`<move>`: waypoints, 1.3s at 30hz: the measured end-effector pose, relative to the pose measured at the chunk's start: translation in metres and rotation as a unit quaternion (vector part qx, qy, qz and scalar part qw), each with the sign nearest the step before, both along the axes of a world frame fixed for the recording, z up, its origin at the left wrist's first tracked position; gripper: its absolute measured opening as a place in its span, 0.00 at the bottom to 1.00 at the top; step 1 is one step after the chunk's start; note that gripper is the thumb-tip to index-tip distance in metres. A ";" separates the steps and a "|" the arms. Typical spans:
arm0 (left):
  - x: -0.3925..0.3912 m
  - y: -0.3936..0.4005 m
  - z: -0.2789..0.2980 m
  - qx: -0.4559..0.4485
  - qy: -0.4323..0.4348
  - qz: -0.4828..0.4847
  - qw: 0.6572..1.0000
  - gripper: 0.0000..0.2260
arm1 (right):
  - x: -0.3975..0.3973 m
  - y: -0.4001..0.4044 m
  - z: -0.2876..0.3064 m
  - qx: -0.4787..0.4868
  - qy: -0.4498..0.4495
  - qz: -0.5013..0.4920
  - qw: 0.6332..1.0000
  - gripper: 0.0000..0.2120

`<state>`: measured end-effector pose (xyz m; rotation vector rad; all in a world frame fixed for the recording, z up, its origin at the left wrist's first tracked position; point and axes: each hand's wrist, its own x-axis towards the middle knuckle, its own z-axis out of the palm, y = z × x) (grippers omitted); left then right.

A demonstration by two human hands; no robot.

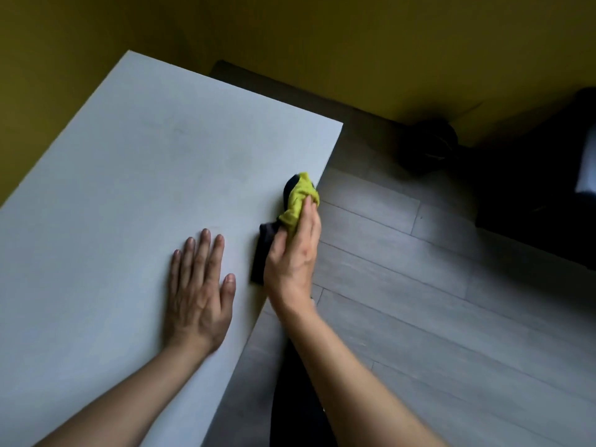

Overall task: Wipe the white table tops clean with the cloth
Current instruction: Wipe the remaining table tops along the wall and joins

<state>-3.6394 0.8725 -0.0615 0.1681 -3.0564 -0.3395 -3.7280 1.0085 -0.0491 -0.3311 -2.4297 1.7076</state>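
Observation:
A white table top fills the left half of the head view, its right edge running diagonally down the middle. My right hand is closed on a bunched yellow-green and dark cloth pressed against the table right at that edge. Part of the cloth's dark side sticks out to the left of my fingers. My left hand lies flat on the table, palm down, fingers spread, just left of the cloth and not touching it.
Grey plank floor lies to the right of the table. A yellow wall rises behind. A dark rounded object and dark furniture stand at the far right. My dark-clothed leg shows below the table edge.

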 end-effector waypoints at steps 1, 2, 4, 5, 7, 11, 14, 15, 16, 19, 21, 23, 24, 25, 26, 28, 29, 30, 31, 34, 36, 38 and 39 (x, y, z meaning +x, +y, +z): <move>0.000 -0.001 0.000 0.000 -0.002 0.000 1.000 0.29 | 0.009 -0.001 0.000 -0.006 -0.006 0.003 1.000 0.32; -0.001 -0.001 0.000 -0.001 -0.001 0.001 1.000 0.29 | 0.009 -0.002 0.000 -0.014 -0.010 0.005 1.000 0.32; -0.002 0.001 -0.001 -0.003 0.006 0.004 1.000 0.28 | -0.009 -0.002 0.000 -0.022 -0.013 -0.007 1.000 0.33; -0.001 0.002 -0.001 -0.005 0.008 0.003 1.000 0.28 | -0.024 -0.001 -0.001 -0.021 -0.015 -0.018 1.000 0.33; -0.001 0.003 -0.002 -0.013 0.008 0.002 1.000 0.28 | -0.064 0.005 -0.004 -0.016 -0.019 -0.036 0.999 0.32; -0.001 0.002 -0.005 -0.016 0.006 -0.004 1.000 0.29 | -0.144 0.022 -0.011 0.008 -0.018 -0.059 0.998 0.32; -0.001 0.002 -0.004 -0.020 0.006 -0.005 1.000 0.29 | -0.182 0.031 -0.016 0.024 -0.020 -0.065 0.997 0.31; -0.002 0.001 -0.005 -0.019 0.005 -0.005 1.000 0.29 | -0.187 0.033 -0.018 0.027 -0.018 -0.065 0.997 0.31; -0.002 0.001 -0.005 -0.017 0.004 -0.004 1.000 0.29 | -0.188 0.034 -0.020 0.027 -0.018 -0.062 0.998 0.31; -0.002 0.001 -0.005 -0.012 0.005 -0.005 1.000 0.29 | -0.180 0.036 -0.023 0.019 -0.015 -0.056 0.998 0.31; -0.003 0.000 -0.005 -0.013 0.004 -0.006 1.000 0.29 | -0.160 0.028 -0.021 0.017 -0.015 -0.060 0.998 0.31; -0.003 -0.002 -0.004 -0.008 0.000 -0.011 1.000 0.29 | -0.124 0.017 -0.019 0.014 -0.011 -0.062 0.998 0.32; -0.002 -0.002 -0.004 -0.004 -0.002 -0.012 1.000 0.29 | -0.102 0.011 -0.018 0.014 -0.008 -0.059 0.998 0.32; -0.002 -0.003 -0.003 -0.001 -0.003 -0.012 1.000 0.29 | -0.079 0.006 -0.017 0.014 -0.006 -0.055 0.998 0.32; -0.002 -0.004 -0.003 0.004 -0.005 -0.012 1.000 0.29 | -0.055 0.002 -0.016 0.016 -0.005 -0.051 0.999 0.32; -0.002 -0.008 -0.002 0.024 -0.012 -0.015 1.000 0.29 | -0.005 -0.010 -0.014 0.026 0.000 -0.044 0.999 0.32; -0.002 -0.012 -0.001 0.039 -0.017 -0.022 0.999 0.29 | 0.021 -0.016 -0.012 0.031 0.004 -0.039 0.999 0.32; -0.003 -0.018 0.000 0.052 -0.021 -0.035 0.998 0.29 | 0.048 -0.023 -0.010 0.032 0.006 -0.034 0.999 0.32; -0.003 -0.025 0.002 0.061 -0.026 -0.051 0.996 0.29 | 0.075 -0.030 -0.007 0.029 0.002 -0.029 0.999 0.32; 0.014 -0.052 0.009 0.054 -0.037 -0.083 0.994 0.27 | 0.135 -0.045 -0.004 0.022 -0.017 -0.022 0.999 0.32; 0.048 -0.072 0.013 0.033 -0.044 -0.059 0.997 0.27 | 0.146 -0.049 -0.004 0.019 -0.025 -0.029 0.999 0.33; 0.093 -0.093 0.017 0.017 -0.049 -0.017 0.999 0.27 | 0.138 -0.053 -0.001 0.018 -0.029 -0.047 0.998 0.33; 0.118 -0.105 0.019 0.010 -0.055 0.003 0.998 0.27 | 0.131 -0.053 -0.001 0.016 -0.029 -0.055 0.998 0.33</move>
